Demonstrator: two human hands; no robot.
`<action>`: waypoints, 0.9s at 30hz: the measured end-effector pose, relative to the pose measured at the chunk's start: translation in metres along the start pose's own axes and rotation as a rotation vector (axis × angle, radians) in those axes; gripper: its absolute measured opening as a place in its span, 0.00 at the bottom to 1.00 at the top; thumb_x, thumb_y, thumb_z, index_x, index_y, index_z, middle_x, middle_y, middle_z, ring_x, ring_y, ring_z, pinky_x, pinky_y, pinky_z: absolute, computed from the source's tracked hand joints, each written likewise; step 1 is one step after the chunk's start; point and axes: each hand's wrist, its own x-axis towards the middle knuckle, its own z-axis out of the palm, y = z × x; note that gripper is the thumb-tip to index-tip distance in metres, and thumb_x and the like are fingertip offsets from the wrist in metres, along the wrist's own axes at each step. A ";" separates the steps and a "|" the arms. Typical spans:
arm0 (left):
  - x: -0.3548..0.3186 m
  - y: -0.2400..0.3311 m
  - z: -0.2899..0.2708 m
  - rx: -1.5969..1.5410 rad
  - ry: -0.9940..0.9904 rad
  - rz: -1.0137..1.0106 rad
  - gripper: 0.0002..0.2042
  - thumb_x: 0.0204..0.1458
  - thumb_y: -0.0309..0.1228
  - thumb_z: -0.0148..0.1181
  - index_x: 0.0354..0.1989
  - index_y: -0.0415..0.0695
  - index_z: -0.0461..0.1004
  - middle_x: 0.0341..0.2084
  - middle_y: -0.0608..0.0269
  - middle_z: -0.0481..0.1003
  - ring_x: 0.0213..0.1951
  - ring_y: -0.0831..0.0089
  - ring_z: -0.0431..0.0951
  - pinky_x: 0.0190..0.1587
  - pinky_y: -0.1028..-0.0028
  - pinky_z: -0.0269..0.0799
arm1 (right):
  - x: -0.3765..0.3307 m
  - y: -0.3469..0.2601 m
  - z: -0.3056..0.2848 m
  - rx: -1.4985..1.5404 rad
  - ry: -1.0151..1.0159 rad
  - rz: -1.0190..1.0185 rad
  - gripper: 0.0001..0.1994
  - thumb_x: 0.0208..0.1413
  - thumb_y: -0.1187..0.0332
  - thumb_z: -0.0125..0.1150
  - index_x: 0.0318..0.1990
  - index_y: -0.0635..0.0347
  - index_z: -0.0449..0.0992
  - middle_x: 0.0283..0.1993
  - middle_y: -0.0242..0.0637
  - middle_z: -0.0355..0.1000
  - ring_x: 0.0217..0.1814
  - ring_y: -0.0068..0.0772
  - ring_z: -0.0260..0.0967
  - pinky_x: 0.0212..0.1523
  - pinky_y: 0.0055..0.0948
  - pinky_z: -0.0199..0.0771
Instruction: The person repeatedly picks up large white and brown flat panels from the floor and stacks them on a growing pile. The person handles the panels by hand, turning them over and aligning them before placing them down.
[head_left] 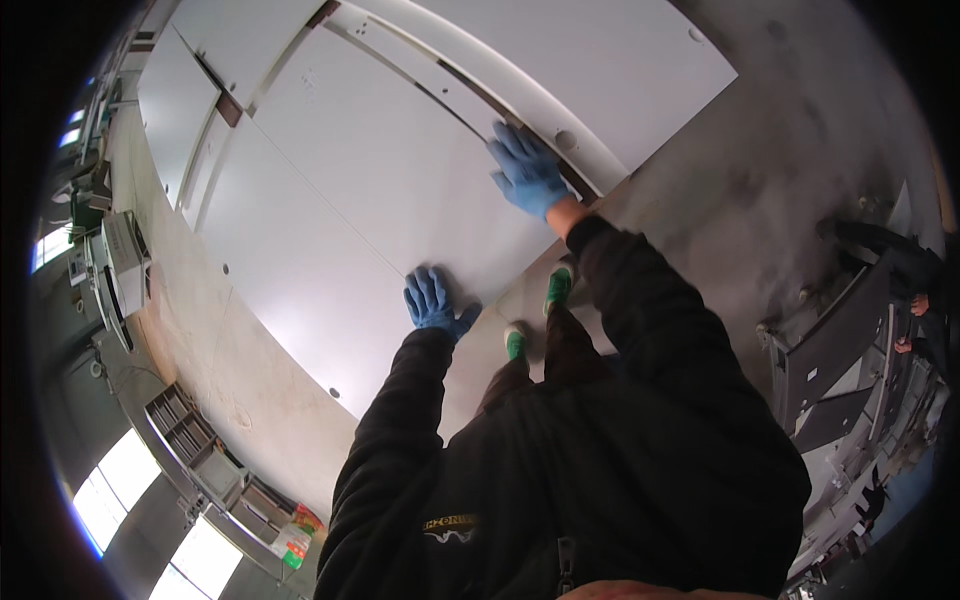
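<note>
My left hand [437,305], in a blue glove, lies flat with fingers spread near the close edge of a large white panel [340,190]. A thin straight seam runs across the panel toward these fingers. Farther right, my right hand [530,172], also gloved in blue, is stretched out over the panel's right side, beside a long narrow dark gap [450,110]. Its fingers are apart and nothing shows in them. A curved-looking white strip [500,65] with round holes borders the gap. Whether the right palm presses on the panel or its edge I cannot tell.
Another white panel [610,60] lies beyond the strip. Brown blocks [229,109] sit between panels at the far left. Shelving [195,440] and a colourful bag [296,537] stand left. At right are dark boards [840,330] and another person's hands [912,325]. My green shoes [558,287] are below.
</note>
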 end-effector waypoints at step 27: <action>-0.005 -0.004 0.006 -0.041 0.080 0.099 0.58 0.48 0.60 0.63 0.77 0.35 0.38 0.76 0.31 0.35 0.77 0.35 0.28 0.74 0.39 0.25 | 0.012 0.003 0.022 -0.134 -0.145 -0.060 0.36 0.54 0.38 0.63 0.63 0.53 0.73 0.76 0.47 0.56 0.80 0.54 0.48 0.77 0.55 0.47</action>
